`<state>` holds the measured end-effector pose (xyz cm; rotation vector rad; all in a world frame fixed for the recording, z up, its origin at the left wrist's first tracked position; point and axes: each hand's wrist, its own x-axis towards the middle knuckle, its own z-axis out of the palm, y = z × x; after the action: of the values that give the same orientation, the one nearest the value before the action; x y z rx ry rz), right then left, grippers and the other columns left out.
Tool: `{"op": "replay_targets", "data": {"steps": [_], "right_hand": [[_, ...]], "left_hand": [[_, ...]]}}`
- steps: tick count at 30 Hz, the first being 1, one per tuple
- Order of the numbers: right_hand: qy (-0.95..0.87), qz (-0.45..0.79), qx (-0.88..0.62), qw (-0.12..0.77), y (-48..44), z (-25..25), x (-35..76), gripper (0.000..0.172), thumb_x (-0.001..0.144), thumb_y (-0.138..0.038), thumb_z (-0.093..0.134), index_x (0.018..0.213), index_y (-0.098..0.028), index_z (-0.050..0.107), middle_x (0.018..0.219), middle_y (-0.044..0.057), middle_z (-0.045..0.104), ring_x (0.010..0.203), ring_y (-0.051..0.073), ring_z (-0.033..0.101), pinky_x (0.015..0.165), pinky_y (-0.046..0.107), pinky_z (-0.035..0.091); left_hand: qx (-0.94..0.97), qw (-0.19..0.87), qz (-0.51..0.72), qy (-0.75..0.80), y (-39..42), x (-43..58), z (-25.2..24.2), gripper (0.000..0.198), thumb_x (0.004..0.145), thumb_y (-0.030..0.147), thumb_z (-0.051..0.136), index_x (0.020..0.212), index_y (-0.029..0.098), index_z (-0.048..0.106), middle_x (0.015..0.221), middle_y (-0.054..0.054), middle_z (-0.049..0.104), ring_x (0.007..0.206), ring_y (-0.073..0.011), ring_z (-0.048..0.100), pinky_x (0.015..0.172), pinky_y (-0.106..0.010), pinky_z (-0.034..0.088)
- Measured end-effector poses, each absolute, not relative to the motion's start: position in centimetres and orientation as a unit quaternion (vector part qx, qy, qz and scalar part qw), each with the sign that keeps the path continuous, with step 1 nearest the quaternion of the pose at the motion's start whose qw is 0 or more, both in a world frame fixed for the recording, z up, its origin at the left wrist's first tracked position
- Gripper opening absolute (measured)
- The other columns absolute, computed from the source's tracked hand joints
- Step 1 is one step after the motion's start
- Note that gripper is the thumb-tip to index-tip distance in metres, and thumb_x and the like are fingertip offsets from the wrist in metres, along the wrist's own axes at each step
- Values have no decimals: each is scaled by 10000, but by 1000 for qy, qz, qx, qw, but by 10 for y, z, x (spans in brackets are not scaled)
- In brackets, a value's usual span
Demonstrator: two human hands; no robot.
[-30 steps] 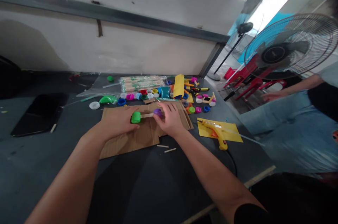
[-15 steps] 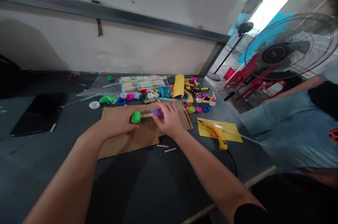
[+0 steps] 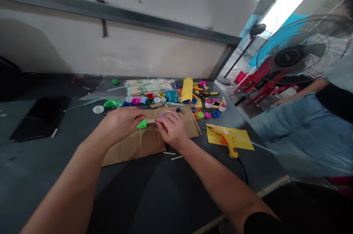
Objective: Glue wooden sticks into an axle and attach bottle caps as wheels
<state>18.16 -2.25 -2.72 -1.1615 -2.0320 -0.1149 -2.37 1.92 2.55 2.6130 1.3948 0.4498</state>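
Over a flat piece of brown cardboard [image 3: 132,147], my left hand [image 3: 120,123] pinches a bright green bottle cap [image 3: 142,124]. A short pale wooden stick [image 3: 150,120] runs from that cap across to my right hand [image 3: 171,127], whose fingers are closed on its other end. Only a sliver of a purple cap [image 3: 163,115] shows behind the right fingers; whether it is attached to the stick I cannot tell. A dark grey round cap [image 3: 179,110] lies on the cardboard just beyond the right hand.
Behind the cardboard lie several coloured caps [image 3: 156,99] and a bag of wooden sticks [image 3: 149,87]. At right, a yellow glue gun [image 3: 226,138] rests on yellow paper [image 3: 245,142]. A black phone [image 3: 38,118] lies left. Beyond the table's right edge are a person [image 3: 300,134] and a fan [image 3: 292,55].
Both hands have turned and closed in on the stick and caps. The green cap has tilted, and the purple cap is now mostly covered by the right fingers.
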Motion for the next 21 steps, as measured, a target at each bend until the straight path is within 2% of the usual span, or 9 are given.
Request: {"op": "replay_targets", "data": {"steps": [5,12,21], "right_hand": [[-798,-49,-467,378,-20,-30,183,244,944,-341,496,849,-217,684,788,26,686,850,188,553,815,347,334],[-805,-34,-492,330,-21,-29,183,268,953,-380,472,871,-241,686,826,24,691,897,194,564,848,361,331],[-799,-29,-495,340,-21,-30,184,267,956,-356,461,866,-232,680,843,24,695,904,192,559,860,360,332]], "left_hand": [[842,50,98,528,15,-24,34,364,884,411,394,843,222,703,803,-53,706,725,-208,629,626,-301,387],[832,7,96,546,19,-28,26,428,923,433,310,856,203,664,835,-73,706,740,-229,641,615,-309,395],[847,79,170,498,25,-31,20,281,880,281,331,835,189,592,833,-63,660,779,-206,608,695,-315,430]]}}
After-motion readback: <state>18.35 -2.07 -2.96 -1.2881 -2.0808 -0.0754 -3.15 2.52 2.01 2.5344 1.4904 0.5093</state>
